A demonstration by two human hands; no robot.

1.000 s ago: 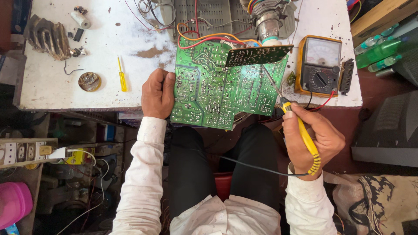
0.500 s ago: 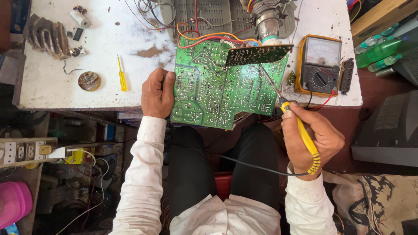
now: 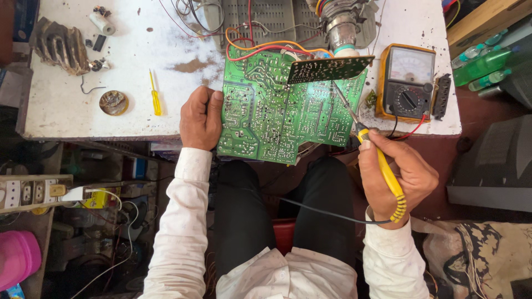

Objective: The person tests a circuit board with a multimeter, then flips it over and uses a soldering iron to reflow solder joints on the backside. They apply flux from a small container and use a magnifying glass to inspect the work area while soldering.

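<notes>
R hand (image 3: 407, 177) grip wrapped tight round yellow soldering iron (image 3: 383, 169), tip on the green circuit board (image 3: 288, 111). L hand (image 3: 200, 119) grip pinching board's left edge, thumb on top; board lies half on the white counter (image 3: 83, 111), half over my lap. Board's light, stiff, prob fragile w/ sharp solder points, so hold by edges only. Multimeter (image 3: 407, 83) just right of it.

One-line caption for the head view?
Left hand steadies green circuit board; right hand holds yellow soldering iron to it.
</notes>
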